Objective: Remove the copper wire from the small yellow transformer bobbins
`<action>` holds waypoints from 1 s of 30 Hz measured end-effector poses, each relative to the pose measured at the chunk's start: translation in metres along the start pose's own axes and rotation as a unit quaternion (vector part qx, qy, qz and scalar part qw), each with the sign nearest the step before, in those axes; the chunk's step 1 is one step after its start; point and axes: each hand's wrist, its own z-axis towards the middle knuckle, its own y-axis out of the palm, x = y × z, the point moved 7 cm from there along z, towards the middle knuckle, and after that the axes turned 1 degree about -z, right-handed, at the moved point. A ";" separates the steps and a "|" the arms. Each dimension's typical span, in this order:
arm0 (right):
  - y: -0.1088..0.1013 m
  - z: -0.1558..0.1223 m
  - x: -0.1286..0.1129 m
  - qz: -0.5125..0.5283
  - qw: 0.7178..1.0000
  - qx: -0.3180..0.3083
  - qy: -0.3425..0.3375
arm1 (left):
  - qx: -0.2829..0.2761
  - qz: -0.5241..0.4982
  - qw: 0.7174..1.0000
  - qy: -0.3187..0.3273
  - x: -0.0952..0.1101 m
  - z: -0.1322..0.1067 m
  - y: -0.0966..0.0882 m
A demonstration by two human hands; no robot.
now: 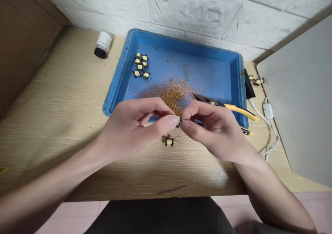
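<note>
Between my two hands, just over the tray's near edge, is a small black coil bobbin (179, 122) with thin metal pins. Thumb and fingers of my left hand (141, 123) pinch it from the left, hiding most of it. From the other side, my right hand (211, 128) closes thumb and forefinger at its pin side; whether a wire end lies in that pinch is too small to tell. Below them on the table lies another coil bobbin (169, 142), wrapped in yellow tape, with loose copper-coloured wire ends sticking out.
A blue tray (181, 42) holds a heap of copper-coloured wire clippings (171, 92) and several yellow-taped bobbins (141, 66). Yellow-handled pliers (233, 108) rest across its right rim. A white jar (104, 42) with a black lid lies at left; white cable (275, 137) runs at right.
</note>
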 end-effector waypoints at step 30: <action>-0.002 0.003 0.004 0.068 0.997 0.022 0.018 | 0.096 -0.023 0.971 0.219 0.011 -0.005 -0.010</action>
